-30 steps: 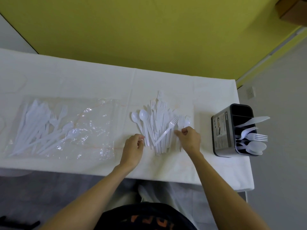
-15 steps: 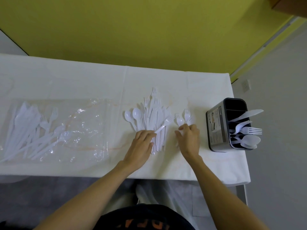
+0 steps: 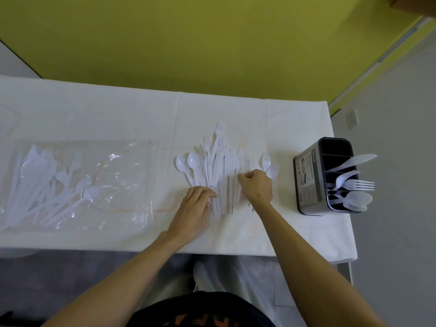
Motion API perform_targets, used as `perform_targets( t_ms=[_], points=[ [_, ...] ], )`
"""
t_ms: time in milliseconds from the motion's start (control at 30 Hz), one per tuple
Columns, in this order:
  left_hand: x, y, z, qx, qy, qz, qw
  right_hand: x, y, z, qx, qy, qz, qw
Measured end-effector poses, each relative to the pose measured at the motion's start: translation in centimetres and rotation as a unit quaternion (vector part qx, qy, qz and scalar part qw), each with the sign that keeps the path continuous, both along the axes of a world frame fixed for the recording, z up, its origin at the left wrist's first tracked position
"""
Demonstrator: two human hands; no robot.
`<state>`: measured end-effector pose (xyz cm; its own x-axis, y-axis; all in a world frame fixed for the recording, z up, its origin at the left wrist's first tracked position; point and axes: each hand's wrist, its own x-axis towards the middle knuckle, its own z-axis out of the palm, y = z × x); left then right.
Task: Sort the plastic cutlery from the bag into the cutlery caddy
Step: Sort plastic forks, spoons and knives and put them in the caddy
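A fanned pile of white plastic cutlery (image 3: 213, 171), spoons on its left and forks at its top, lies mid-table. My left hand (image 3: 195, 208) rests with flat fingers on the pile's handle ends. My right hand (image 3: 256, 185) has curled fingers that pinch a handle at the pile's right edge. Three separated forks (image 3: 267, 162) lie just right of that hand, their handles hidden under it. The grey and black cutlery caddy (image 3: 309, 178) stands at the table's right end and holds a knife, forks and spoons. The clear plastic bag (image 3: 122, 182) lies at the left with several pieces inside.
A white cloth covers the table (image 3: 118, 114), whose right edge runs just beyond the caddy. A yellow wall (image 3: 212, 43) stands behind the table. Grey floor shows on the right.
My right hand has shifted left from the separated forks to the pile's right edge, and its fingers have curled. My left hand stays on the handle ends.
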<state>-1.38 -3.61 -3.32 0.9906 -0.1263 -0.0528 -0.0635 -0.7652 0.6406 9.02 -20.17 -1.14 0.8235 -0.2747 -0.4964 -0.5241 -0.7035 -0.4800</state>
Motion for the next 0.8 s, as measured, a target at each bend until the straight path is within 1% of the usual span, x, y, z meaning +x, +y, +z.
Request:
perform_targets(
  t_ms=[100, 200, 267, 333, 400, 500, 700, 800],
  points=[
    [0.4, 0.0, -0.6, 0.058, 0.002, -0.045, 0.997, -0.2, -2.0, -0.3, -0.016, 0.002, -0.013, 1.0],
    [0.7, -0.2, -1.1, 0.116, 0.026, -0.101, 0.988, -1.0, -2.3, -0.5, -0.018, -0.051, -0.019, 0.998],
    [0.6, -0.3, -1.5, 0.148, 0.041, -0.109, 0.982, -1.5, -1.4, -0.6, -0.016, -0.089, 0.018, 0.996],
    [0.4, -0.4, -1.6, 0.162, 0.035, -0.096, 0.981, -1.7, 0.0, -0.6, -0.013, -0.077, 0.058, 0.995],
    [0.1, -0.3, -1.7, 0.146, 0.026, -0.07, 0.986, -1.7, 1.1, -0.8, -0.015, -0.042, 0.074, 0.996],
    [-0.3, 0.1, -1.8, 0.12, 0.0, -0.048, 0.992, -1.1, 1.7, -1.0, -0.009, -0.015, 0.059, 0.998],
    [-0.1, 0.8, -0.9, 0.079, -0.006, -0.01, 0.997, 0.4, 0.6, -0.6, 0.07, 0.039, 0.039, 0.996],
    [-0.2, 0.8, -0.8, 0.064, 0.0, 0.006, 0.998, 0.4, 0.0, -0.2, 0.091, 0.045, 0.026, 0.994]
  ],
)
